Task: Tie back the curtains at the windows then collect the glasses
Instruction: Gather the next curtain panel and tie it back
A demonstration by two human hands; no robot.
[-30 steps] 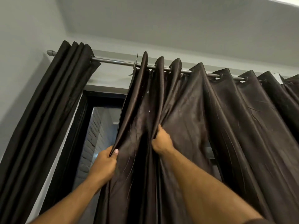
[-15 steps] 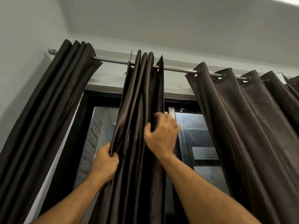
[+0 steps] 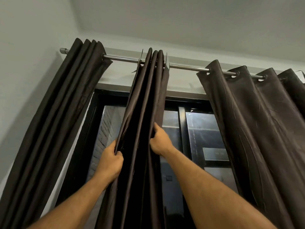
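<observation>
A dark brown middle curtain panel (image 3: 142,103) hangs bunched in tight folds from a metal rod (image 3: 183,66). My left hand (image 3: 110,160) grips its left edge, fingers curled round the cloth. My right hand (image 3: 160,139) grips its right edge, the fingers tucked into the fold. A second bunched curtain (image 3: 66,113) hangs at the far left by the wall. A third curtain (image 3: 257,123) hangs spread out on the right. No glasses are in view.
Behind the curtains is a black-framed window (image 3: 181,123) with dark panes; a brick wall shows through the left pane. A grey wall (image 3: 24,71) is at the left and the ceiling (image 3: 181,22) is above.
The middle panel has been gathered leftward into a tight bundle, baring more window on its right. My right hand shifted from pressing open-fingered to gripping the panel's right edge.
</observation>
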